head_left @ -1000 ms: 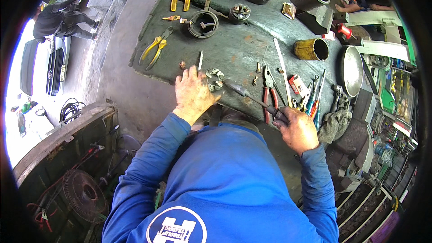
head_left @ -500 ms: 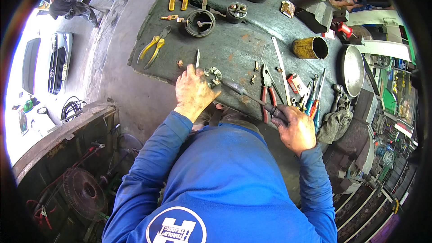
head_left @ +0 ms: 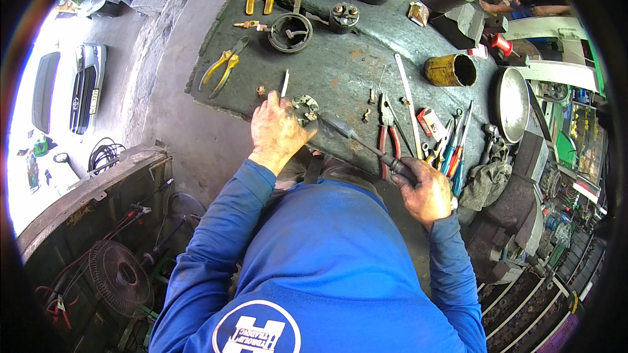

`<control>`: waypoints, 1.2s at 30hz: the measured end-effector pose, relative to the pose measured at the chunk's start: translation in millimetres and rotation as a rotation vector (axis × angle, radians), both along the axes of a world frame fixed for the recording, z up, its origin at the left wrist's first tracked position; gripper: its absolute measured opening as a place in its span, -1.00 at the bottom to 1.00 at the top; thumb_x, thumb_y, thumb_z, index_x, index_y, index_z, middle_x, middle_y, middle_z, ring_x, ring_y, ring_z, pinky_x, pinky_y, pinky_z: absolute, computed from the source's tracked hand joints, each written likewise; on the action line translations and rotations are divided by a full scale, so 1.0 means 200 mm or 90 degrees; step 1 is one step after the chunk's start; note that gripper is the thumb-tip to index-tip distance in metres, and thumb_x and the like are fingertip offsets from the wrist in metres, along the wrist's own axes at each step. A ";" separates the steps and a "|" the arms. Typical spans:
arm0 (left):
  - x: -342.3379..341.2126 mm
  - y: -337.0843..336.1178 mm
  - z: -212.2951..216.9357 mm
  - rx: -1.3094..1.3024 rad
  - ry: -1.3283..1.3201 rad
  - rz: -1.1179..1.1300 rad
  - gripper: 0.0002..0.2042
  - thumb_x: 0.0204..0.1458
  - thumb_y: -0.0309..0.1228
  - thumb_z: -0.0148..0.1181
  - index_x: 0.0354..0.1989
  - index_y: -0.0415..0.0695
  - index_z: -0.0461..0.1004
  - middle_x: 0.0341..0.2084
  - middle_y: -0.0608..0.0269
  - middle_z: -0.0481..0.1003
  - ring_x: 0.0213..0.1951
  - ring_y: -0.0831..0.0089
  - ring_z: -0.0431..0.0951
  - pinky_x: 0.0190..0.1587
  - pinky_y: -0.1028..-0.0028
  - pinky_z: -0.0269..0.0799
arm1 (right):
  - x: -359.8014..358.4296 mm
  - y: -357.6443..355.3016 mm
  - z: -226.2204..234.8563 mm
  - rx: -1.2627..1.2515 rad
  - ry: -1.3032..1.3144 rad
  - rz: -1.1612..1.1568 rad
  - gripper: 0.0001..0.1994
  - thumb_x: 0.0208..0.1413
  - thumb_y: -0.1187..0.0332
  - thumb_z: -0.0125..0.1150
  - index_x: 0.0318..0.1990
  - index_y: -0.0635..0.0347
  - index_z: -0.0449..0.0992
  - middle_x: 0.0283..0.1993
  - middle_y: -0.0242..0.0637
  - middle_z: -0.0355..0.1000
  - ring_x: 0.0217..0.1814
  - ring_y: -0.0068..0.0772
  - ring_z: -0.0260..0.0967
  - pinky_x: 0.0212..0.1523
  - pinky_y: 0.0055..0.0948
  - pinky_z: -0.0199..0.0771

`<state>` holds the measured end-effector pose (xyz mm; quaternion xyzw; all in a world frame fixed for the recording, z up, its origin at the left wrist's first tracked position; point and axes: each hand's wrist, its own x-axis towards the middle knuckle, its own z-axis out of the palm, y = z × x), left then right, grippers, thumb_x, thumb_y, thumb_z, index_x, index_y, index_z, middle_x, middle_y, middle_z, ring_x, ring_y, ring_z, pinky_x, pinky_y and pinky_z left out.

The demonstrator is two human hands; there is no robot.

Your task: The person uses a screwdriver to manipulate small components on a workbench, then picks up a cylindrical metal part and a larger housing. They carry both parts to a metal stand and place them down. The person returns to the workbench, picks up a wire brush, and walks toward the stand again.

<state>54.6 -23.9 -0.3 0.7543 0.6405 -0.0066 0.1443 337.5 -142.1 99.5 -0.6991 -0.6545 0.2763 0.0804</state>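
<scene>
In my right hand [head_left: 425,191] is the dark handle of what looks like a soldering iron [head_left: 366,145], its thin shaft pointing left. Its broad, dark tip meets or nearly meets a small ring-shaped metal part [head_left: 305,108] at the bench's near edge. My left hand [head_left: 278,131] is closed at that part's left side, fingers curled and thumb toward the iron's tip; the exact grip is partly hidden. A thin pale strip [head_left: 286,82] sticks up by the left fingertips. Just left of them lies a small copper-coloured piece [head_left: 260,90].
Yellow-handled pliers [head_left: 224,68] and a round housing [head_left: 290,33] lie at the left of the dark bench [head_left: 314,68]. Red-handled pliers [head_left: 388,121], screwdrivers [head_left: 461,144], a yellow cylinder [head_left: 451,70] and a metal bowl [head_left: 512,104] are toward the right. A fan [head_left: 121,278] stands lower left.
My left hand has shifted slightly left with the ring-shaped part, which now sits at a different tilt. The iron and my right hand have moved a little left too.
</scene>
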 end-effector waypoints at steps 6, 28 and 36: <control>0.00 0.01 0.00 -0.033 -0.004 0.001 -0.25 -0.24 0.10 0.57 0.01 -0.25 0.56 0.03 -0.01 0.43 0.11 0.12 0.54 0.17 0.23 0.46 | -0.01 0.00 -0.05 0.002 0.021 -0.013 -0.65 0.09 0.25 0.46 0.00 0.19 0.63 -0.13 -0.06 0.63 -0.12 0.07 0.61 -0.11 -0.10 0.59; -0.01 0.01 0.01 -0.052 -0.039 -0.021 -0.19 -0.24 0.00 0.62 0.13 -0.31 0.48 0.22 -0.17 0.38 0.18 0.03 0.52 0.28 0.26 0.44 | -0.06 -0.03 -0.04 0.044 -0.046 0.017 -0.66 0.09 0.23 0.45 0.00 0.13 0.61 -0.20 -0.15 0.60 -0.16 0.03 0.60 -0.16 -0.10 0.58; -0.04 0.02 -0.06 -0.074 0.001 -0.072 -0.23 -0.21 0.02 0.59 0.10 -0.31 0.54 0.15 -0.15 0.47 0.22 0.00 0.48 0.38 0.26 0.33 | -0.06 -0.05 -0.04 0.049 -0.005 -0.004 -0.66 0.07 0.25 0.47 -0.02 0.15 0.63 -0.19 -0.14 0.61 -0.16 0.03 0.61 -0.15 -0.11 0.58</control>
